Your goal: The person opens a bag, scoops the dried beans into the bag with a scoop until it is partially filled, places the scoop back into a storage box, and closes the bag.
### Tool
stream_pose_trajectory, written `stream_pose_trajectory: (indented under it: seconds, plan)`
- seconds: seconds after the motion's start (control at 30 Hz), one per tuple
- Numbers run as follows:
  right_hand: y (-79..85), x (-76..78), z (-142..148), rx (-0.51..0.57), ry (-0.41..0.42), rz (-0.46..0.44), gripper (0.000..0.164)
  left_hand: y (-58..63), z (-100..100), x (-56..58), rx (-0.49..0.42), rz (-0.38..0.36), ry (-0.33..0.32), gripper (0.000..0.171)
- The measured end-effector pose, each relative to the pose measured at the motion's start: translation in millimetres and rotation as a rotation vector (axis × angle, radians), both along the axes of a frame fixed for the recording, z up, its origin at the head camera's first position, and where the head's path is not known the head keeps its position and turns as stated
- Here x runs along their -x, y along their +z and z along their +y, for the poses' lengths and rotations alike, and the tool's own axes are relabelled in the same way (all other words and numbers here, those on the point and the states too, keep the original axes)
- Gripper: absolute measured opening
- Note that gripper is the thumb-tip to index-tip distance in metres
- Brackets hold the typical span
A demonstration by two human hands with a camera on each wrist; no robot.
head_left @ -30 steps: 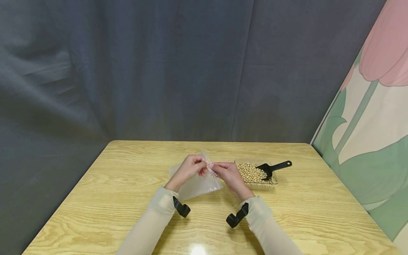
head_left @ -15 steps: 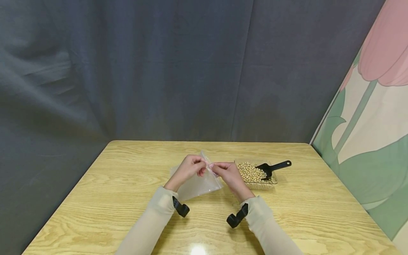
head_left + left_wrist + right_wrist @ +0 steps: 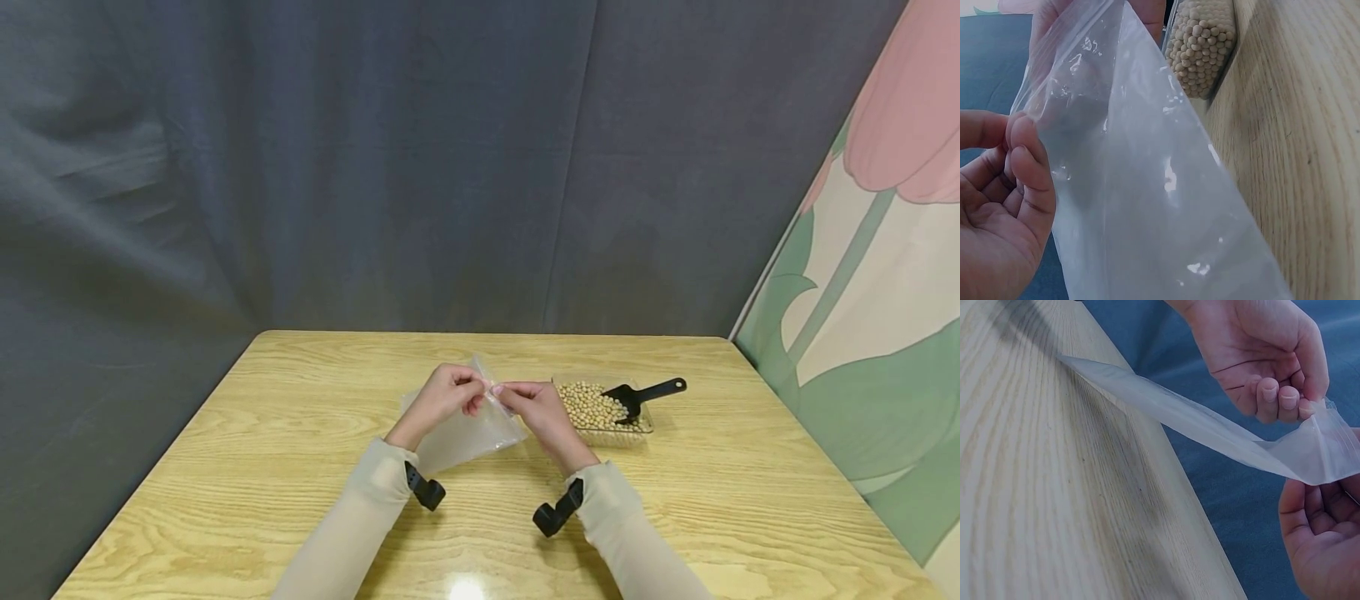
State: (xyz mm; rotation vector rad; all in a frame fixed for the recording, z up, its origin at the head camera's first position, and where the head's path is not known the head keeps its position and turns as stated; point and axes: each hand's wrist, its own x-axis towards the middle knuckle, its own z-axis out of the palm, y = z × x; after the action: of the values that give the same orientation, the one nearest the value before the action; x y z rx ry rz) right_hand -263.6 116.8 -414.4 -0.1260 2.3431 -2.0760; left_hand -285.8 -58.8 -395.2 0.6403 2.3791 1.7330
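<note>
A clear plastic zip bag hangs between both hands over the middle of the table. My left hand pinches its mouth edge between thumb and forefinger, the other fingers curled in, as the left wrist view shows on the bag's film. Close beside it, my right hand pinches the same edge. From the right wrist side, the flat bag slants away from the fingers, its top crumpled at the left fingertips. In that view the right hand sits below the bag, part of its fingers hidden by the film.
Right of the hands stands a clear plastic container of dried yellowish beans. A black scoop rests in the beans, its handle over the right rim. Behind the wooden table hangs a dark curtain.
Both hands stay almost in place at the bag's mouth. The bag's lower right corner shifts very slightly; the container and scoop have not moved.
</note>
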Motion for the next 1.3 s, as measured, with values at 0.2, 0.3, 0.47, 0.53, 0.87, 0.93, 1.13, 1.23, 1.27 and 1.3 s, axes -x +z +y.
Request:
stream_pose_trajectory:
  seconds: [0.2, 0.3, 0.47, 0.53, 0.87, 0.93, 1.13, 1.23, 1.27, 1.3]
  plan:
    - [-1.8, 1.8, 1.0, 0.001, -0.012, -0.001, 0.027, 0.7, -0.9, -0.4, 0.019, 0.018, 0.003, 0.025]
    - [-2.7, 2.5, 2.2, 0.002, -0.016, -0.011, 0.028, 0.5, -1.2, -0.9, 0.026, 0.020, 0.007, 0.024]
    - [-2.9, 4.3, 4.0, 0.003, -0.002, -0.028, 0.028, 0.7, -2.5, -1.3, 0.025, 0.016, 0.001, 0.024]
    - [-3.1, 5.2, 4.7, -0.003, -0.004, -0.035, 0.028, 0.7, -3.3, -1.0, 0.028, 0.014, -0.002, 0.024]
    - [-2.5, 3.5, 6.8, -0.002, -0.026, -0.034, 0.030, -1.2, -6.1, 2.9, 0.050, 0.006, -0.046, 0.024]
    - [-3.2, 3.8, 7.3, 0.002, -0.036, -0.029, 0.030, -1.0, -6.1, 2.4, 0.055, 0.007, -0.047, 0.023]
    - [-4.7, 5.9, 9.0, 0.024, -0.037, -0.036, 0.030, 0.5, -6.3, -1.0, 0.057, 0.020, -0.034, 0.024]
    - [-5.0, 6.4, 9.5, 0.030, -0.040, -0.043, 0.029, 1.3, -7.3, -2.0, 0.054, 0.029, -0.041, 0.025]
    - [-5.1, 6.6, 9.5, 0.029, -0.043, -0.045, 0.029, 1.4, -7.7, -2.2, 0.053, 0.031, -0.045, 0.025]
    - [-5.1, 6.7, 9.5, 0.027, -0.046, -0.047, 0.028, 1.1, -7.9, -1.8, 0.054, 0.033, -0.049, 0.025]
